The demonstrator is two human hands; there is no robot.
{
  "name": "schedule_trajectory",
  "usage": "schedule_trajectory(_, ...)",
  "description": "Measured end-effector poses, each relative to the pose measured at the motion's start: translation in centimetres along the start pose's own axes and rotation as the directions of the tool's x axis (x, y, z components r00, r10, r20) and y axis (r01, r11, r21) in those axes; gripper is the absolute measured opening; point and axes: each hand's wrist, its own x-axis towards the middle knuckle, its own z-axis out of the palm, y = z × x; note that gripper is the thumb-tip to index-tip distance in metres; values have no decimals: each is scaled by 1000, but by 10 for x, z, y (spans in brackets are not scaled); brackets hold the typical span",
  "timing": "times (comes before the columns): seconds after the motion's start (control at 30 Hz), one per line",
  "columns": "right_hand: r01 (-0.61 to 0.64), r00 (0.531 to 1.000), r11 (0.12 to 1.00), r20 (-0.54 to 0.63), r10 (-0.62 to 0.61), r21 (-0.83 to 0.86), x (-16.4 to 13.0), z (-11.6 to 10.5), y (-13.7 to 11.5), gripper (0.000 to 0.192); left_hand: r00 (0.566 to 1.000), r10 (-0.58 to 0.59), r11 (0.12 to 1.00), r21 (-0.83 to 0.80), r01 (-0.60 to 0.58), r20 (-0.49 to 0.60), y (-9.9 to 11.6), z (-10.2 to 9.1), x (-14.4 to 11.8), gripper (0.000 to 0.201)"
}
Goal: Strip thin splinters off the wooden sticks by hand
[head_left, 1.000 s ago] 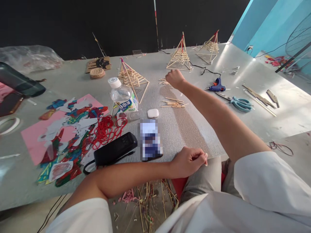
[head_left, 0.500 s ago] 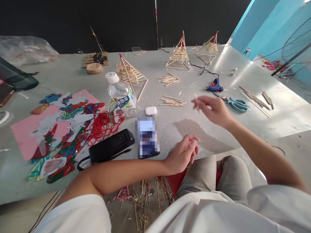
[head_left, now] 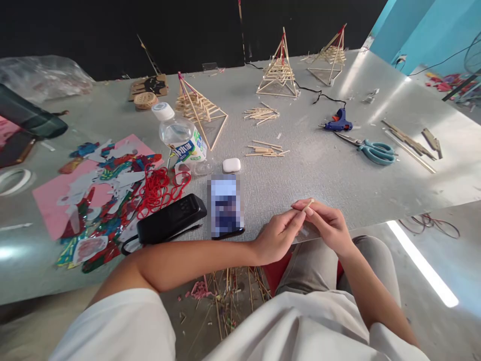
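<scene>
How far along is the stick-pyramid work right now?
Three stick pyramids stand on the table: one by the water bottle, two at the far edge. In hand: the left hand and right hand pinch one short stick between them at the near edge. Left: two loose stick piles lie unused; the glue gun lies untouched.

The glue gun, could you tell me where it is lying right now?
In the head view, the blue glue gun lies on the table's far right, just behind the teal scissors.
</scene>
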Motion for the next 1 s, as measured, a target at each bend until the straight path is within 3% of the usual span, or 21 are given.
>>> schedule_trajectory(0.4,-29,998,993,-60,36,112,-6,5,-2,17,995,62,997,46,-58,-73,1,-1,-1,50)
schedule_trajectory(0.53,-41,995,987,-86,54,155,-6,4,1,15,998,46,997,60,-43,-52,4,0,-1,54)
schedule_trajectory(1.0,58,988,998,-144,-55,20,-10,6,1,14,998,62,997,45,-60,-34,8,1,-2,52)
